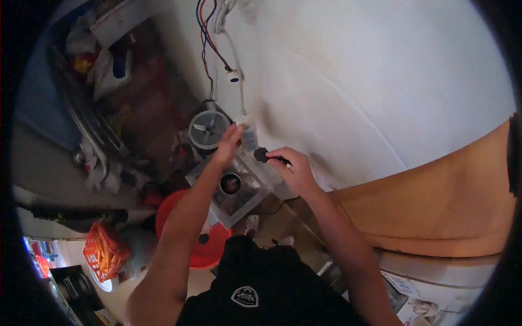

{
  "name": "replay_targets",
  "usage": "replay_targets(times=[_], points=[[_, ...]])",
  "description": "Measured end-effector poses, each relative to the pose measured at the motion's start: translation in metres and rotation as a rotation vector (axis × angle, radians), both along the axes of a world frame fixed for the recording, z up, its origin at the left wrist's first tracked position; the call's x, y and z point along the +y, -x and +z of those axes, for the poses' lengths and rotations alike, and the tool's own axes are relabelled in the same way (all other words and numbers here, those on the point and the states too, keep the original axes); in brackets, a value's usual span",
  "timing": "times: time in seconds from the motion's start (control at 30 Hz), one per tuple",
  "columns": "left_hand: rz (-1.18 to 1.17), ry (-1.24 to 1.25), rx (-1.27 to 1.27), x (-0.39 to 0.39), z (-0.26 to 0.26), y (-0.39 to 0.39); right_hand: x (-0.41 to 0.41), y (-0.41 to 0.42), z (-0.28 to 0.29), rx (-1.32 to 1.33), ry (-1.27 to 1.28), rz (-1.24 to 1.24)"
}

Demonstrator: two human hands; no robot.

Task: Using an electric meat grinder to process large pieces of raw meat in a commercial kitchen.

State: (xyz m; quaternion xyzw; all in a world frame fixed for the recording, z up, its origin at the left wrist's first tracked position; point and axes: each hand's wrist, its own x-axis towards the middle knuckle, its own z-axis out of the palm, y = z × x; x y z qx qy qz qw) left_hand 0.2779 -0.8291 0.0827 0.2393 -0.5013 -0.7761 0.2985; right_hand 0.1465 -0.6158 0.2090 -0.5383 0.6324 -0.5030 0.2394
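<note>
Near the wall, my right hand (291, 167) holds a black electrical plug (261, 155) between thumb and fingers. My left hand (229, 144) is at the left edge of a white power strip (247, 132), its fingertips touching or gripping it. The plug is just to the lower right of the strip, apart from it. Below my hands stands a metal machine (244, 203) with a round opening (230, 183) that has something reddish inside. A round transparent cover or fan-like part (209, 129) lies to the left of the strip.
A red basin (173, 208) stands below left of the machine. Farther left is an orange plastic basket (98, 248) with orange items. Red and blue wires (210, 40) hang along the white wall (367, 81). An orange-brown panel (428, 199) is on the right.
</note>
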Motion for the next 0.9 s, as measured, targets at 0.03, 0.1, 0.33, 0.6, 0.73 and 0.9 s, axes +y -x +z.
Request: replay_targets(times=[0.03, 0.1, 0.33, 0.6, 0.73, 0.9], points=[[-0.078, -0.064, 0.034, 0.002, -0.002, -0.005, -0.007, 0.000, 0.001, -0.002, -0.002, 0.008], [-0.103, -0.098, 0.058, 0.021, 0.018, -0.007, -0.017, 0.004, -0.003, 0.015, -0.008, 0.015], [-0.027, -0.133, -0.030, 0.045, 0.051, -0.026, -0.035, 0.004, -0.012, 0.095, -0.032, 0.084], [0.010, -0.001, -0.072, 0.046, 0.051, -0.024, -0.041, 0.008, -0.019, 0.146, -0.021, 0.130], [-0.025, 0.237, -0.074, 0.061, 0.074, -0.028, -0.041, 0.009, -0.012, 0.140, -0.041, 0.112], [0.039, 0.268, -0.077, 0.069, 0.087, -0.023, -0.045, 0.019, -0.014, 0.156, -0.120, 0.130]])
